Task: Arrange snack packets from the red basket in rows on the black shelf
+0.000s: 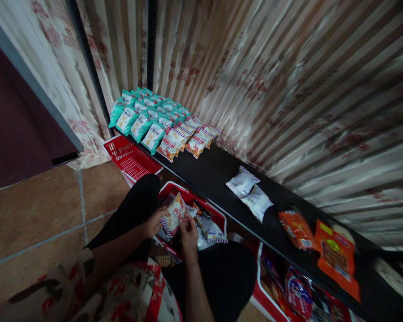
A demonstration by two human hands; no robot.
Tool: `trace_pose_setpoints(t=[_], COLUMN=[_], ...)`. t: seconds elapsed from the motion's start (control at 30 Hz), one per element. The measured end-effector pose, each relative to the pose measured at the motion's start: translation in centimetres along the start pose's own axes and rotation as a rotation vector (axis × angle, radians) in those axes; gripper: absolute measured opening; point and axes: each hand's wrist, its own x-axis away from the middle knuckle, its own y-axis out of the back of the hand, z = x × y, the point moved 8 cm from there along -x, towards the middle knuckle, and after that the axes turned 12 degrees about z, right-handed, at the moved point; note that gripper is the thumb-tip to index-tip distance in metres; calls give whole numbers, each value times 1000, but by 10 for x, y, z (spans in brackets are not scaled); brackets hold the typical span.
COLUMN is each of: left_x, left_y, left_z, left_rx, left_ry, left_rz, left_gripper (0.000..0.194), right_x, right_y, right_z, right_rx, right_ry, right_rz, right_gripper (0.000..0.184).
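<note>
My left hand [153, 222] grips a snack packet [173, 214] with a red, white and blue striped edge, held above a red basket [218, 214] of similar packets. My right hand [188, 229] is closed on the packet's lower right side. Both hands sit over my lap, beside a low black shelf [215, 174].
On the shelf lie rows of green packets [139, 117] and striped packets [184, 138] at the far end, two white packets [250, 192] in the middle, orange packets [322, 246] nearer. An empty red basket [129, 158] sits on the tiled floor; another red basket [289, 286] holds packets at right.
</note>
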Motion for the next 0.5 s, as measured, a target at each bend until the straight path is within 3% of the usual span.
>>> trace_pose_setpoints(t=[0.2,0.33,0.5], left_x=[-2,-3,-3], left_y=[-1,-2,-5], left_z=[7,12,14], left_rx=[94,87,-13], left_ry=[114,227,308], left_rz=[46,97,180], left_gripper=[41,36,30], right_x=[1,3,6], right_y=[3,9,5], right_z=[11,38,65], right_rx=[144,504,882], right_ry=[50,179,362], right_rz=[-11,-7,143], right_gripper=[46,44,51])
